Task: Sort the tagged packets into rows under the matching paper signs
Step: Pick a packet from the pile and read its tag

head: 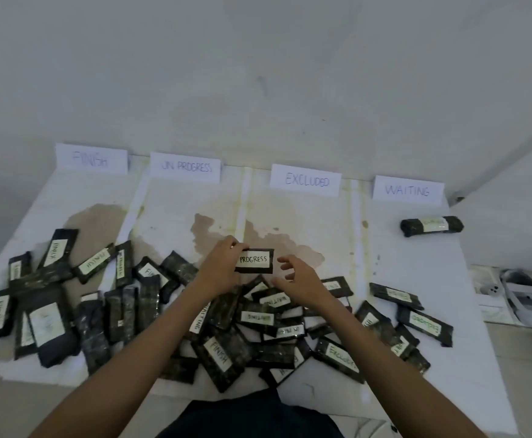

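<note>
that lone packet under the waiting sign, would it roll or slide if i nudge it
The lone packet looks rounded rather than flat, so a push across its length may well roll it. Its wrap looks glossy, like plastic film, so it could also slide on the white sheet.

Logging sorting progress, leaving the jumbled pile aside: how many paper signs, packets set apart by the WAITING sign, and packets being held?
Paper signs: 4
Packets set apart by the WAITING sign: 1
Packets held: 1
Total: 6
</note>
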### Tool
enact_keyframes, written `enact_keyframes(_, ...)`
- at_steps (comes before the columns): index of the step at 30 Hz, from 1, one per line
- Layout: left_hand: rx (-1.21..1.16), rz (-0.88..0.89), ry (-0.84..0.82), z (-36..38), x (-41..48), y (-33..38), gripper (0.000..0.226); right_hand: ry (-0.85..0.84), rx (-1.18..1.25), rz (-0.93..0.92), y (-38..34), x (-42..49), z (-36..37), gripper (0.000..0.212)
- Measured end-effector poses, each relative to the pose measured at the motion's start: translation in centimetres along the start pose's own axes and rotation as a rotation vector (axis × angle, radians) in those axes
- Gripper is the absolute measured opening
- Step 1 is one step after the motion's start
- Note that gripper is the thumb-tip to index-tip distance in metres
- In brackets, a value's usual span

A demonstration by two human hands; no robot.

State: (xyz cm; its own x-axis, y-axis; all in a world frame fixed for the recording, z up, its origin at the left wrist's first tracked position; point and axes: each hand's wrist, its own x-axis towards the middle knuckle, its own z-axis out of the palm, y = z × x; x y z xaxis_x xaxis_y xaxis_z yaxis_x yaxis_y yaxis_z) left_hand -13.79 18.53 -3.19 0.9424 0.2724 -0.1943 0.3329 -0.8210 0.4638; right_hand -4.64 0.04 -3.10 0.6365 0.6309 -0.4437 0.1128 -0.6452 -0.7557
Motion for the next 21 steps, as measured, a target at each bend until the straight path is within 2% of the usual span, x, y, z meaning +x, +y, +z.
enact_keyframes(8, 0.180, -0.022, 0.020, -3.5, 1.6, -9.1, 0.059, -0.029, -0.162, -0.050, -4.6, 5.0, 5.7, 0.050)
enact_keyframes(17, 0.201, -0.024, 0.043, -6.4, 8.3, -15.9, 0.059, -0.100, -0.305, -0.107, -7.7, 11.4, 9.7, 0.049)
enact_keyframes(21, 0.181, -0.017, 0.039, -6.1, 12.4, -17.5, 0.060, 0.002, -0.480, -0.225, -7.6, 14.4, 11.1, 0.051)
